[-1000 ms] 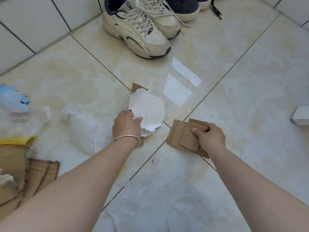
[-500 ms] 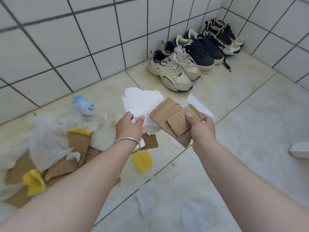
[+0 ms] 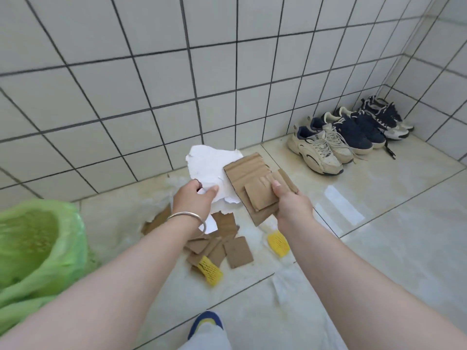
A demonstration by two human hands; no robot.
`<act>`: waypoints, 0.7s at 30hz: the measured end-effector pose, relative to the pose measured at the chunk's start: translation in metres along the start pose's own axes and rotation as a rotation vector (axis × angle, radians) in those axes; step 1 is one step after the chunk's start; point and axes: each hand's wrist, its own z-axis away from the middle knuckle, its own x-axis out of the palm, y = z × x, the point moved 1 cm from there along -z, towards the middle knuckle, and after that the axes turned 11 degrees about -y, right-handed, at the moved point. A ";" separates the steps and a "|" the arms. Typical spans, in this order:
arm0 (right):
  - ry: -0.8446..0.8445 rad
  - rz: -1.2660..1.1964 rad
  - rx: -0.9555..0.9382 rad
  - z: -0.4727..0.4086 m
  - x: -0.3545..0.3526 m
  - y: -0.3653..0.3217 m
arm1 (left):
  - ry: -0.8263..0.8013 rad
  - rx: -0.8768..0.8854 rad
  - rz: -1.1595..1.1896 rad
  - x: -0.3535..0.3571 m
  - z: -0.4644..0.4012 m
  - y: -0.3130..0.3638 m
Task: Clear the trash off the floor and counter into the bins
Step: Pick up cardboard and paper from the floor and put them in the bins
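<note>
Both arms are stretched out over the floor, each with a load. The left hand (image 3: 193, 198) pinches a torn sheet of white paper (image 3: 212, 164) by its lower edge, thumb on the near face and fingers curled behind, so most of the sheet stands above and beyond the grip. A silver bangle (image 3: 185, 215) sits on that wrist. The right hand (image 3: 292, 205) grips a stack of cardboard pieces (image 3: 250, 184), thumb pressed on top near the right edge, the rest of the stack jutting out to the left of the grip and touching or overlapping the paper's edge.

Below the hands, more cardboard scraps (image 3: 227, 246) lie scattered on the floor tiles (image 3: 379, 236), with two yellow foam nets (image 3: 209, 270) among and beside them. Something pale and filmy lies on the tiles there too, perhaps plastic wrap; it is too blurred to say. A bin with a green bag (image 3: 38, 248) stands at the far left, near the left forearm. A row of sneakers (image 3: 341, 145) lines the tiled wall (image 3: 151, 72) to the right.
</note>
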 end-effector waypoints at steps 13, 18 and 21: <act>-0.385 0.659 -0.232 0.162 0.128 0.000 | 0.227 -0.039 0.056 -0.170 0.117 0.000; -0.708 0.861 -0.131 0.199 0.162 0.022 | 0.309 -0.064 0.055 -0.215 0.159 -0.021; -0.778 0.923 -0.165 0.209 0.178 0.037 | 0.304 -0.083 -0.001 -0.233 0.172 -0.028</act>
